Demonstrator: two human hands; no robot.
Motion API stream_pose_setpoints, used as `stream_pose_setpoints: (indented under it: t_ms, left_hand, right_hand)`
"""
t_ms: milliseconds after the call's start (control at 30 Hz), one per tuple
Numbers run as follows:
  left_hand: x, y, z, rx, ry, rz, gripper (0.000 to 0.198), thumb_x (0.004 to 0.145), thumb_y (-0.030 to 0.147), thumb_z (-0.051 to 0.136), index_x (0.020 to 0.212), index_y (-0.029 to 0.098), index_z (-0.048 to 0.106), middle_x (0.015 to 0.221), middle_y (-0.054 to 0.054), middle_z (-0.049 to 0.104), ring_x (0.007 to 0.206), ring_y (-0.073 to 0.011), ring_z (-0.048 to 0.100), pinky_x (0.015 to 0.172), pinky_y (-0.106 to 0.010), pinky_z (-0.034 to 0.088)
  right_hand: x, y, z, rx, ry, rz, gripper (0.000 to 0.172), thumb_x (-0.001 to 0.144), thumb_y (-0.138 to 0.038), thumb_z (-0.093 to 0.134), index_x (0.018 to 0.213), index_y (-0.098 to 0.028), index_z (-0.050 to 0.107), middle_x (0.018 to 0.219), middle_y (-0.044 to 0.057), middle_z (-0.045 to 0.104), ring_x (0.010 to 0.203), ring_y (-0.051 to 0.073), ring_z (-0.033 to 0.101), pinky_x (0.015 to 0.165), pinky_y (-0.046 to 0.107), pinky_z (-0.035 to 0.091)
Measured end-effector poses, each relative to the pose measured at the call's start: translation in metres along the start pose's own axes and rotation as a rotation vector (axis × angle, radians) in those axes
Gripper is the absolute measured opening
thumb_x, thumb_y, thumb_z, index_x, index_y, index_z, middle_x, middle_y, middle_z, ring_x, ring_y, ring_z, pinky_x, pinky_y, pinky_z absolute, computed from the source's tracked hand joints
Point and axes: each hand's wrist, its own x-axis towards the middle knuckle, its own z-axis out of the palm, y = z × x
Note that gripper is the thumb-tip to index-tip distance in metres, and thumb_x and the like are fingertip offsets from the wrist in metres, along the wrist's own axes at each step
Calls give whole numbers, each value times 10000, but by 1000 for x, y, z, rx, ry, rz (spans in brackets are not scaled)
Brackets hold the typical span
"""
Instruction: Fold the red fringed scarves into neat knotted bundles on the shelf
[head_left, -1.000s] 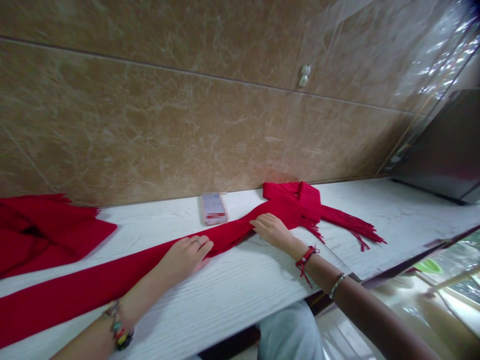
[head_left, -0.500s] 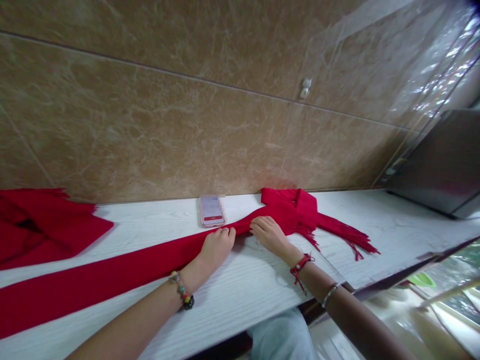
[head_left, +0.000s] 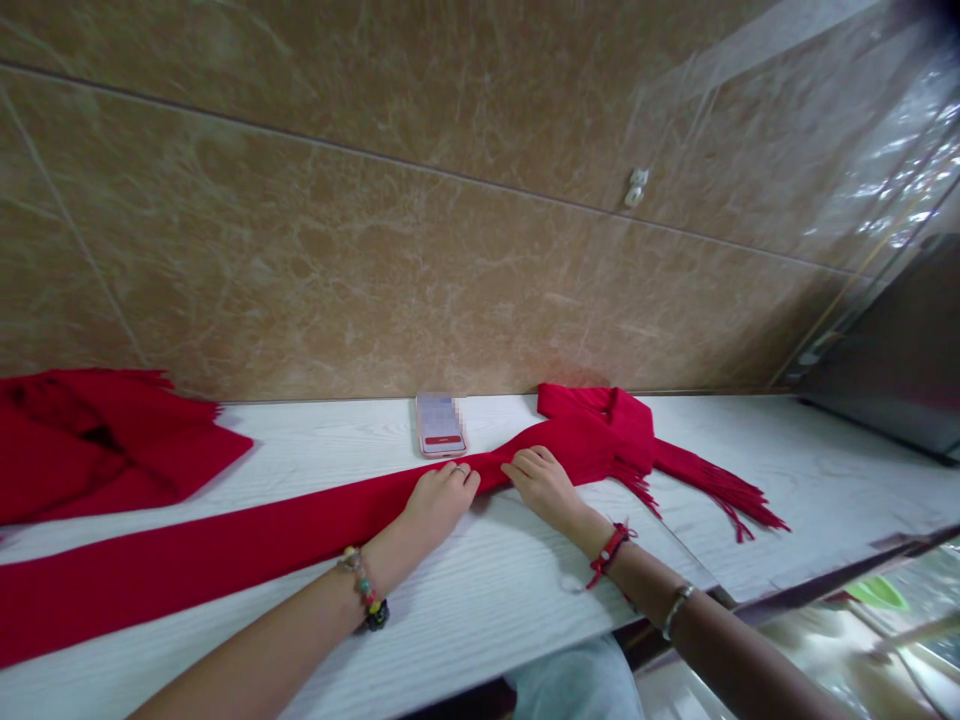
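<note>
A long red scarf (head_left: pixel 225 545) lies folded into a narrow band across the white wooden table (head_left: pixel 487 600), its fringed end (head_left: pixel 720 490) off to the right. My left hand (head_left: pixel 439 500), fingers curled, grips the band near its middle. My right hand (head_left: pixel 544 485) is just to its right, fingers bent and pressed onto the same band. The two hands nearly touch. Each wrist wears a bracelet.
A phone (head_left: pixel 440 425) lies by the wall just behind my hands. A second red scarf (head_left: pixel 97 440) is heaped at the far left. A dark appliance (head_left: pixel 900 370) stands at the right end. The brown marble wall carries a small hook (head_left: pixel 636 188).
My left hand slid right along the scarf until it came up beside my right hand, and its fingers curled from flat to gripping. The right hand hardly moved.
</note>
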Motion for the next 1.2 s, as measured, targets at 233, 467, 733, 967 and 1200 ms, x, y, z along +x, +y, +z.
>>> stream_pose_setpoints:
  t_ms: [233, 467, 733, 967, 1200]
  left_hand:
    - [-62, -36, 0, 70, -63, -82, 443, 757, -50, 369, 1146, 106, 511, 1163, -123, 570, 1035, -200, 553, 824, -322, 478]
    - [-74, -42, 2, 3, -20, -95, 447, 753, -40, 386, 1143, 135, 518, 1187, -99, 561, 1079, -198, 528, 883, -326, 445]
    - [-70, -43, -14, 98, -152, -138, 411, 764, -35, 381, 1121, 107, 526, 1130, -135, 592, 1008, -213, 576, 807, -324, 487]
    - [-101, -63, -2, 79, -157, -86, 525, 728, -39, 309, 1220, 76, 450, 1294, -152, 442, 1177, -202, 439, 958, -346, 392]
    - [-111, -68, -4, 19, -189, -152, 548, 718, -36, 290, 1227, 85, 450, 1304, -129, 436, 1193, -189, 419, 975, -333, 375]
  right_hand:
    - [-2, 1, 2, -26, 47, -45, 181, 853, -114, 425, 811, -132, 600, 724, 52, 575, 730, 170, 489, 712, 319, 360]
    - [28, -32, -5, 44, 56, -272, 192, 860, -119, 419, 981, -106, 567, 911, 99, 615, 875, 184, 535, 775, 331, 398]
    - [54, -55, 10, 159, -26, -239, 171, 869, -127, 410, 927, -108, 570, 848, 97, 644, 766, 155, 596, 690, 281, 450]
    - [52, -47, 7, 223, -96, -241, 187, 870, -118, 400, 947, -116, 571, 903, 113, 641, 823, 160, 597, 721, 287, 457]
    - [56, -57, 3, 218, -42, -283, 169, 847, -126, 447, 930, -104, 592, 974, 123, 638, 889, 192, 590, 785, 334, 465]
